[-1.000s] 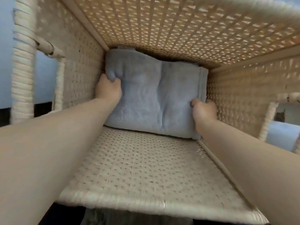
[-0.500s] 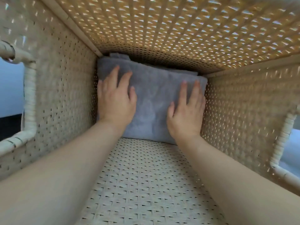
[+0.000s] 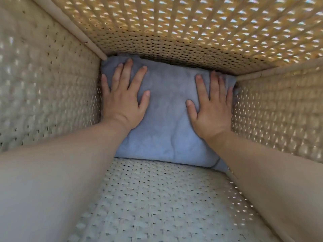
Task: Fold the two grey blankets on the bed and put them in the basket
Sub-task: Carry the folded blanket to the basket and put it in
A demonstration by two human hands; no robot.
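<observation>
A folded grey blanket lies at the bottom of a deep woven basket, filling it from wall to wall. My left hand lies flat on the blanket's left half, fingers spread and straight, pressing down. On the right half my right hand presses the same way, its outer fingers against the basket's right wall. Both forearms reach down into the basket. A bit of grey fabric shows at the blanket's far edge; whether it is a second blanket I cannot tell.
Pale wicker walls close in on all four sides; light shines through the far wall. The near wall fills the lower part of the view. The camera is inside the basket's opening.
My hands went from gripping the blanket's side edges to lying flat on top of it. They have pushed it deeper, and my head has come closer into the basket.
</observation>
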